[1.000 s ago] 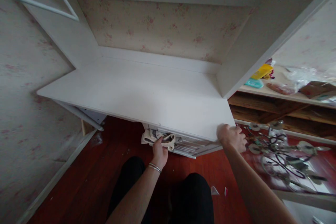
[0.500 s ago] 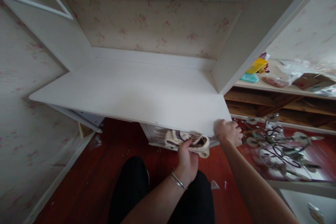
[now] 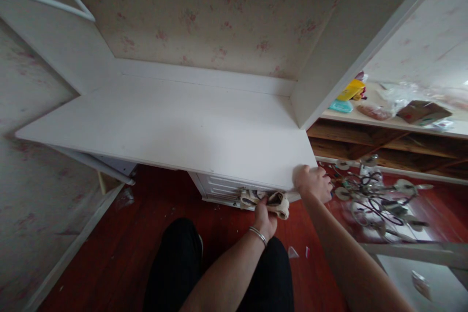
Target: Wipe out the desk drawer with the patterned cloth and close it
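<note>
My left hand (image 3: 263,217) is closed on a folded cream cloth (image 3: 280,204) with dark patches. It holds the cloth just below the front edge of a white desk (image 3: 204,131), in front of the drawer unit (image 3: 219,187). Whether the cloth touches the drawer front I cannot tell. At the desk's front right corner, my right hand (image 3: 313,183) rests with its fingers bent over the side edge, gripping it. The undersides of those fingers are hidden.
A metal chandelier (image 3: 383,200) lies on the red floor (image 3: 153,234) to the right. Behind it, a low wooden shelf unit (image 3: 351,131) carries a cardboard box (image 3: 420,113), plastic bags and a yellow item (image 3: 351,90). Upright white panels rise from the desk's back.
My left hand and the cloth have dropped slightly away from the desk edge, and the cloth looks more bunched. My right hand stays on the corner. The view has shifted slightly.
</note>
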### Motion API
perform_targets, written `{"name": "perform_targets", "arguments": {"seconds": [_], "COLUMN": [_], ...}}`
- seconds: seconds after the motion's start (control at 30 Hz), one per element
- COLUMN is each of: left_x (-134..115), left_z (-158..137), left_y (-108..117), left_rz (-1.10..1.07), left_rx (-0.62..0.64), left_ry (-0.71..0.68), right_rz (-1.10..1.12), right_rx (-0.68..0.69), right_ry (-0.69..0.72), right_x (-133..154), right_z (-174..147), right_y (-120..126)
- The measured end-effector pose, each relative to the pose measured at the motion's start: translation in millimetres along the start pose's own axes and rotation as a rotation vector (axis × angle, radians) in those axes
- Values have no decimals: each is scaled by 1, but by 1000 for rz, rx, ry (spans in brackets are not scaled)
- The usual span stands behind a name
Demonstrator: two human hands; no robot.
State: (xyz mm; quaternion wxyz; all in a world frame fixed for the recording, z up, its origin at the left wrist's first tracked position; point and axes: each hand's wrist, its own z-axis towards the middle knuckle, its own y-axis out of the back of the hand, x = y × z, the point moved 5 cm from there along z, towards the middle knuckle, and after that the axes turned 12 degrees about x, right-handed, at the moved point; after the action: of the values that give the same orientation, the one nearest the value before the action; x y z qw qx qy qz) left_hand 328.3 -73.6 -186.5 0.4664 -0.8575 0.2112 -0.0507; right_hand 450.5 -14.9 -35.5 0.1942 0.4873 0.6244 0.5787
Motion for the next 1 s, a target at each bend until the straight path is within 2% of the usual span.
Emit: {"name": "perform_targets", "arguments": {"seconds": [0.13,0.33,0.53,0.67,0.77,0.9,1.0], "left_x": [-36,-105,-169,-193,-197,-180,-149], "left_z": [3,-1,-21,-41,-62,-90,-101], "left_y": [25,56,67,53,28,-18,-40], "left_rz": [-4,59,134,168,180,155,117], "left_rx": [-101,-192,-222,-176,-101,38,50], "left_ry": [-80,-227,-337,-371,-374,-330,-277], "right_rz": [10,27,27,34,39,29,34], "right_rx": [-8,-2,2,-6,-8,-5,-8], "right_ry": [5,2,3,0,-5,-8,-5], "right_x": [0,0,0,0,0,0,0], "right_z": [-2,-4,-3,-4,-4,-4,-4], "right_y": [1,2,1,1,1,1,0]}}
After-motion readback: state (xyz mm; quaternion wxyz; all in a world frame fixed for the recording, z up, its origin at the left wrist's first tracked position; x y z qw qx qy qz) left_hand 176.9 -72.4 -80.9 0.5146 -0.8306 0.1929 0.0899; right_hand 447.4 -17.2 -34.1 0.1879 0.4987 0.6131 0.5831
